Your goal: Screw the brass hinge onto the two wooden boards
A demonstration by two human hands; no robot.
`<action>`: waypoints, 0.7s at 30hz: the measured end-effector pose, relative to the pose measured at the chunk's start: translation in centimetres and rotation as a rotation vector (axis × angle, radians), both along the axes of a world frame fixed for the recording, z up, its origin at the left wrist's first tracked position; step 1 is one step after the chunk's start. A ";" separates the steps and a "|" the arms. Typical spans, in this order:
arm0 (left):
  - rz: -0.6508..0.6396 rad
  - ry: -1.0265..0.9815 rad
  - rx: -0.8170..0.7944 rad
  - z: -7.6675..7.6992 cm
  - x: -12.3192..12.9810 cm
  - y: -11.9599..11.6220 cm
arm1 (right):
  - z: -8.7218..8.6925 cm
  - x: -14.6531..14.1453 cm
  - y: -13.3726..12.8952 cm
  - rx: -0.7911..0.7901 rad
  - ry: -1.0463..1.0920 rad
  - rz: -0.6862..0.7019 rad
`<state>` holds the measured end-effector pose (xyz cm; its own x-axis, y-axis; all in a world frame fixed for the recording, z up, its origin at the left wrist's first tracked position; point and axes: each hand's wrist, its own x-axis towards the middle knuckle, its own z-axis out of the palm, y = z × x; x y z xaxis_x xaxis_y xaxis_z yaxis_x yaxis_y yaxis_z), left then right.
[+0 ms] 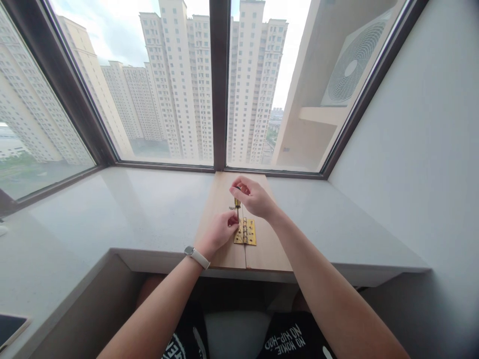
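Two light wooden boards (262, 257) lie side by side on the white sill. A gold hinge (251, 233) rests across the seam between them, with several dark holes in its leaves. My right hand (251, 195) grips the handle of an upright screwdriver (237, 202), whose shaft points down to the hinge's upper left part. My left hand (220, 230), with a watch on the wrist, has its fingers closed near the screwdriver's tip; what they pinch is too small to make out. Small dark pieces (232, 208) lie just left of the screwdriver handle.
The white sill (149, 214) spreads to both sides of the boards, its front edge close to my forearms. Window frames (220, 99) rise behind the boards. A dark flat device (11, 329) is at the lower left. A white wall stands at the right.
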<state>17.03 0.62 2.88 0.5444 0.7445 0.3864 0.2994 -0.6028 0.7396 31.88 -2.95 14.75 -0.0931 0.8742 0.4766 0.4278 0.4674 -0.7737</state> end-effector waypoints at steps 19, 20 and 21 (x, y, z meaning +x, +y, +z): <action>-0.026 -0.034 -0.133 -0.3 -0.1 1.5 | 2.7 2.5 0.0 0.147 -0.278 -0.060; -0.022 -0.036 -0.133 -0.1 -0.2 1.6 | 2.7 2.5 0.0 0.159 -0.293 -0.079; -0.020 -0.041 -0.131 0.1 -0.2 1.7 | 2.7 2.4 0.0 0.171 -0.305 -0.095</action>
